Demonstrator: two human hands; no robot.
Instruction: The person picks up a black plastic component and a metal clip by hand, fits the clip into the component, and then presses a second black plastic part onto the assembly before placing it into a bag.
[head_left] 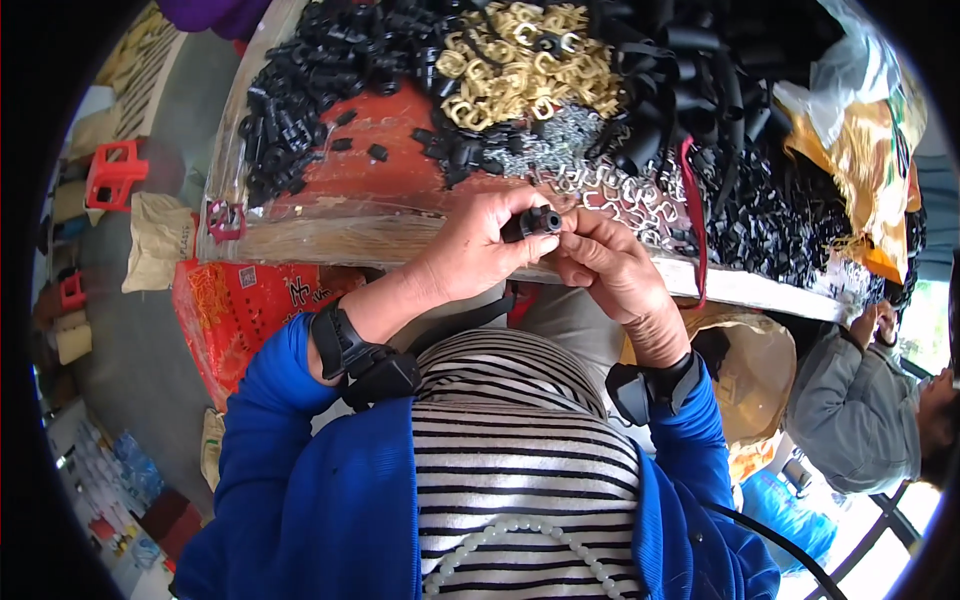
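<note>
Over the near edge of the worktable, my left hand (475,245) is wrapped around a short black tubular plastic fitting (540,222), its round open end facing right. The fingertips of my right hand (622,268) are pinched together right beside that end. Whatever they may hold is hidden or too small to make out. Beyond my hands lie loose silver U-shaped clips (632,195) and a heap of gold-coloured U-shaped clips (530,65). Black fittings (365,50) are piled at the far left, with several small black pieces (460,155) nearer the middle.
Larger black tubes (690,90) and a heap of tiny black parts (765,220) cover the table's right side, beside a yellow sack (860,180). A red strap (692,220) hangs over the wooden edge (330,232). Another person (860,400) works at the right.
</note>
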